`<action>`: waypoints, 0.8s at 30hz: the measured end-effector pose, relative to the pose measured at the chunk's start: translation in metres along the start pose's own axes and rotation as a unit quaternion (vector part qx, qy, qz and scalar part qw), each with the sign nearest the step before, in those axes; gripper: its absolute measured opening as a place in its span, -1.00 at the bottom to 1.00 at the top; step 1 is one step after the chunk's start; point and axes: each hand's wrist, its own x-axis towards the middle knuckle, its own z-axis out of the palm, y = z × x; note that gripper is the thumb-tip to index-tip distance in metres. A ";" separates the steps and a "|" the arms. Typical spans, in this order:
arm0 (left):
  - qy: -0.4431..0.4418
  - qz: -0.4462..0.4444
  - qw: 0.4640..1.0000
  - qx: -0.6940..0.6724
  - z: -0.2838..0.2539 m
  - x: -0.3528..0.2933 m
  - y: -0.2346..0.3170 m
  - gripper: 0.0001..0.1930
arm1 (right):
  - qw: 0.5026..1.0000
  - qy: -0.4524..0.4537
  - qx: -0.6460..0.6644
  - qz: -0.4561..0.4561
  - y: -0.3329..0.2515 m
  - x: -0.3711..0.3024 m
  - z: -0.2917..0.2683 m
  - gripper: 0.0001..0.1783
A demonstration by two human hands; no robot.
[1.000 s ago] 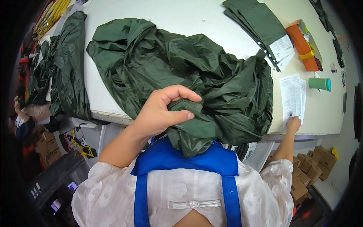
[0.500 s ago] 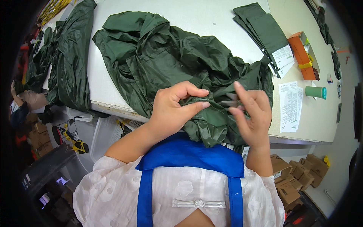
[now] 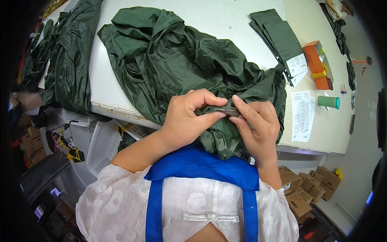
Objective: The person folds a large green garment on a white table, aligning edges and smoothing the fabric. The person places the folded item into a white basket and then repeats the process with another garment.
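A dark green, glossy fabric garment (image 3: 177, 60) lies bunched over the white table (image 3: 238, 18), its near part hanging over the edge against my blue apron. My left hand (image 3: 183, 117) is closed, thumb and forefinger pinching a fold of the garment. Opposite it, my right hand (image 3: 260, 127) is closed around small metal thread snips (image 3: 229, 109). Their blades point left and meet the fabric right at the left fingertips. Most of the snips is hidden inside the right hand.
Folded green fabric (image 3: 274, 30) with a paper lies at the back right. Nearby are an orange box (image 3: 313, 64), a green cylinder (image 3: 328, 102) and printed sheets (image 3: 300, 117). More green fabric (image 3: 72, 60) hangs at the left, above a white plastic basket (image 3: 100, 147). Cardboard boxes (image 3: 298, 205) stand below right.
The right hand has come left and down, bringing the snips' blades to the fold at my left fingertips. The left hand keeps its pinch. The whole view has shifted slightly.
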 end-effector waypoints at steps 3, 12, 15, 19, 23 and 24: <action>0.003 -0.006 1.000 -0.005 0.000 0.001 0.002 -0.76 | 1.000 0.012 0.017 0.004 0.001 -0.002 0.001 -0.49; -0.176 0.099 0.979 -0.006 -0.015 0.017 0.013 -0.47 | 0.855 -0.093 0.446 0.250 0.030 -0.003 0.016 -0.64; -0.119 0.046 0.988 0.093 -0.017 0.012 0.012 -0.20 | 0.855 0.053 0.461 0.233 0.041 0.000 0.017 -0.63; -0.126 0.164 0.968 0.141 -0.012 0.016 0.003 -0.47 | 0.767 -0.156 0.574 0.241 0.049 0.012 0.011 -0.57; -0.004 0.340 0.912 0.228 -0.009 0.029 0.001 -0.65 | 0.840 -0.222 0.468 0.160 0.060 0.007 0.012 -0.64; 0.003 0.350 0.906 0.236 -0.008 0.029 0.000 -0.66 | 0.884 -0.173 0.422 0.102 0.060 0.010 0.012 -0.64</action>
